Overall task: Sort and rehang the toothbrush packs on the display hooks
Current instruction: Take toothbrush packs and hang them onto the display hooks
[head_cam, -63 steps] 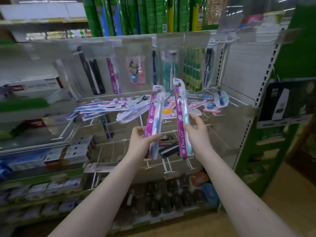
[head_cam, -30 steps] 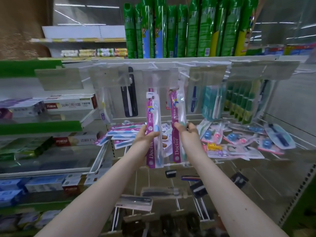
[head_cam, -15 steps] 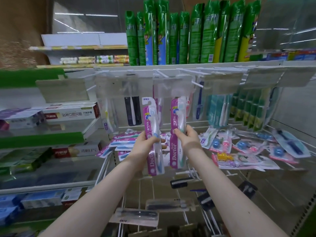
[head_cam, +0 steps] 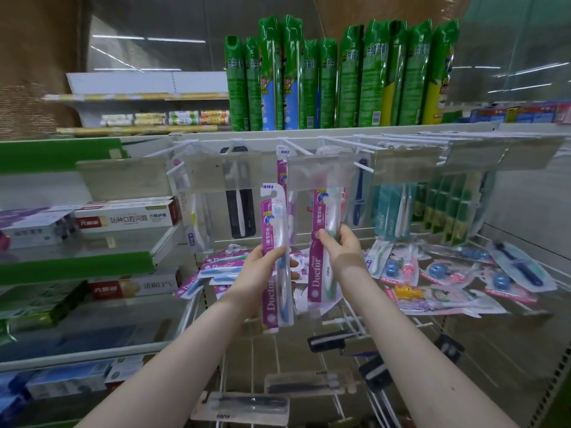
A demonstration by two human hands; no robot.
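Head view: two pink toothbrush packs raised toward the top row of hooks.
The left hand [head_cam: 259, 268] grips a pink pack [head_cam: 273, 222] at its middle, thumb across the front and fingers wrapped behind, under a hook [head_cam: 297, 148] carrying a matching one. The right hand [head_cam: 343, 248] pinches the second pack [head_cam: 325, 211] likewise, its top hidden behind a clear price flap [head_cam: 319, 171]. Rehanging seems to be in hand. Next, each hang hole needs threading over a hook tip. Loose packs [head_cam: 432, 293] lie to the right.
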